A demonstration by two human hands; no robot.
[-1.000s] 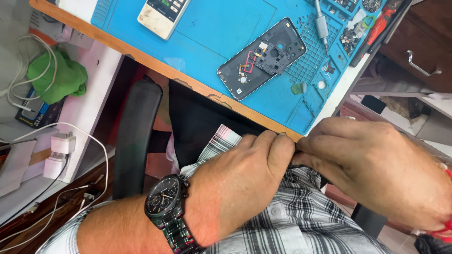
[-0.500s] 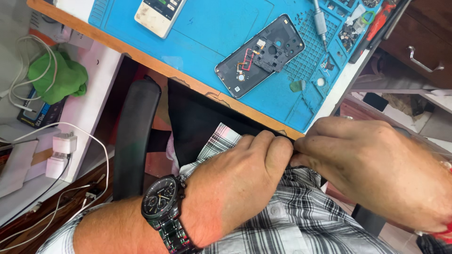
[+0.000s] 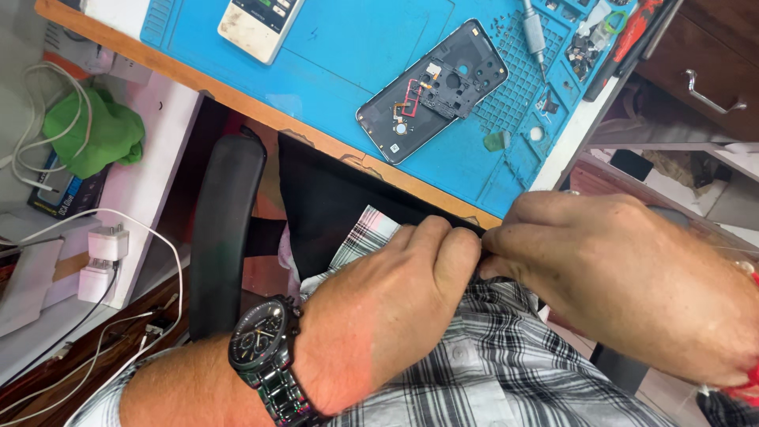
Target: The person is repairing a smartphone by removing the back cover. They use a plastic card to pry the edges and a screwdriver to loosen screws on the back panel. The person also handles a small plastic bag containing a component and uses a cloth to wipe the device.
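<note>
Both hands' grip (image 3: 482,257) on black cloth (image 3: 332,198)

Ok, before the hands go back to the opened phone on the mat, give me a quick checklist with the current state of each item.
1. Left hand free: cannot tell; its fingers are curled at the desk edge against the right hand, and what they pinch is hidden.
2. Right hand free: cannot tell, same reason.
3. Phone open and reachable: ok; it lies back-off on the blue mat, nothing on top of it.
4. Screwdriver within reach: ok; it lies on the mat beside the phone.
5. Loose parts contained: ok; the small parts sit in the mat's compartments.
6. Second phone out of the way: ok; it lies apart from the opened one.
</note>
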